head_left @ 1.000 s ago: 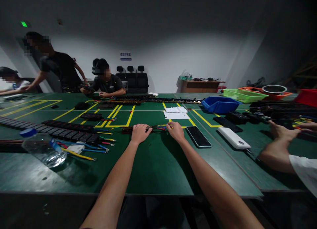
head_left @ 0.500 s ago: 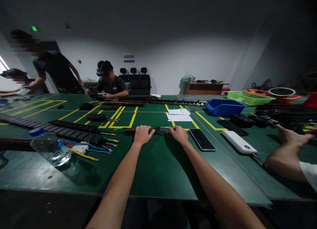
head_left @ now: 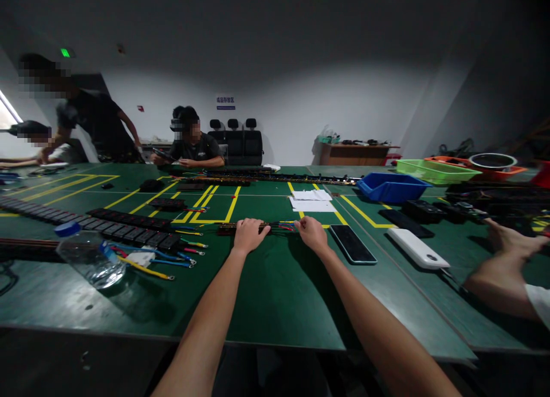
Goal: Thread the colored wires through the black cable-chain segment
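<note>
My left hand (head_left: pixel 249 235) lies over a dark, narrow strip-like part (head_left: pixel 226 230) on the green table, its fingers curled around it. From that part's right end, thin coloured wires (head_left: pixel 283 226) run towards my right hand (head_left: pixel 312 234). The fingers of my right hand are pinched together at the wire ends. Just right of this hand lies a dark-screened phone (head_left: pixel 353 244). White paper sheets (head_left: pixel 312 201) rest on the table beyond my hands.
Left are a tilted water bottle (head_left: pixel 90 259) and black segmented strips (head_left: pixel 141 234) with coloured, lugged cables. A white power bank (head_left: pixel 416 248), a blue bin (head_left: pixel 392 188) and a green basket (head_left: pixel 438 172) stand right. Another person's arm (head_left: pixel 501 271) reaches in there; co-workers are at far left.
My hands keep nearly the same place and grip. The whole view has shifted slightly. Across the table, a seated person now holds up a dark flat object.
</note>
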Action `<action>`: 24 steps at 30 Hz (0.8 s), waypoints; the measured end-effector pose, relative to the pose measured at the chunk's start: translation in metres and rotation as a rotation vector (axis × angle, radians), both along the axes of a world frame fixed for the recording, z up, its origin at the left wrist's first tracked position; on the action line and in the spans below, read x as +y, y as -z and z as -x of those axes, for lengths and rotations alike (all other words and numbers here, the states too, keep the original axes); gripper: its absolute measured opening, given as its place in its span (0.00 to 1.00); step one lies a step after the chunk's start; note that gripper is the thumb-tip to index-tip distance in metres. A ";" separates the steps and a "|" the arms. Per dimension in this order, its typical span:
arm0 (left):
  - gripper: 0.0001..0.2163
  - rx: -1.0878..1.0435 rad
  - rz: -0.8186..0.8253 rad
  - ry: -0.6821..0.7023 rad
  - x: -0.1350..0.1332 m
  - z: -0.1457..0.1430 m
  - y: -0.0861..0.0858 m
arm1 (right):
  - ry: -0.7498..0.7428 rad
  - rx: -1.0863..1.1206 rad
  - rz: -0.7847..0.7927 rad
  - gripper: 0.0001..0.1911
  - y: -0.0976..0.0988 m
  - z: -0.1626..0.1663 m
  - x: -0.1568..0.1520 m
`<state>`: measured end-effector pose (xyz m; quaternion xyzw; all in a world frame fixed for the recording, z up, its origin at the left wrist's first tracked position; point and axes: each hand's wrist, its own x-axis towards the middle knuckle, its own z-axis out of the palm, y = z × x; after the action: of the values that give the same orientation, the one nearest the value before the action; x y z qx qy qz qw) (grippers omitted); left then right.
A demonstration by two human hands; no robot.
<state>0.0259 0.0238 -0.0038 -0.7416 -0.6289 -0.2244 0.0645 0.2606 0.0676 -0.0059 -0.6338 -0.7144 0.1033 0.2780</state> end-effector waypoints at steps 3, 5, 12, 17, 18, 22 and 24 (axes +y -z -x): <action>0.25 -0.005 0.000 0.003 0.000 0.000 -0.001 | 0.002 0.004 0.024 0.14 -0.001 -0.001 -0.001; 0.25 -0.005 0.004 0.002 -0.001 0.000 -0.001 | -0.002 0.005 0.021 0.13 -0.002 0.000 -0.002; 0.26 0.000 -0.013 0.003 0.002 0.001 0.002 | 0.013 0.014 -0.020 0.13 -0.005 0.003 -0.005; 0.25 0.026 -0.043 -0.009 0.005 0.002 0.007 | 0.026 -0.023 0.027 0.14 -0.002 0.004 -0.005; 0.25 0.029 -0.046 -0.012 0.005 0.002 0.008 | 0.026 -0.028 0.043 0.14 -0.001 0.003 -0.005; 0.25 0.026 -0.043 -0.013 0.005 0.002 0.008 | 0.023 -0.043 0.087 0.13 0.001 0.002 -0.005; 0.25 0.019 -0.039 -0.010 0.004 0.002 0.007 | 0.024 -0.035 0.075 0.13 0.001 0.001 -0.004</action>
<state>0.0244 0.0282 -0.0108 -0.7393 -0.6273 -0.2292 0.0859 0.2593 0.0633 -0.0070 -0.6541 -0.7071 0.1155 0.2425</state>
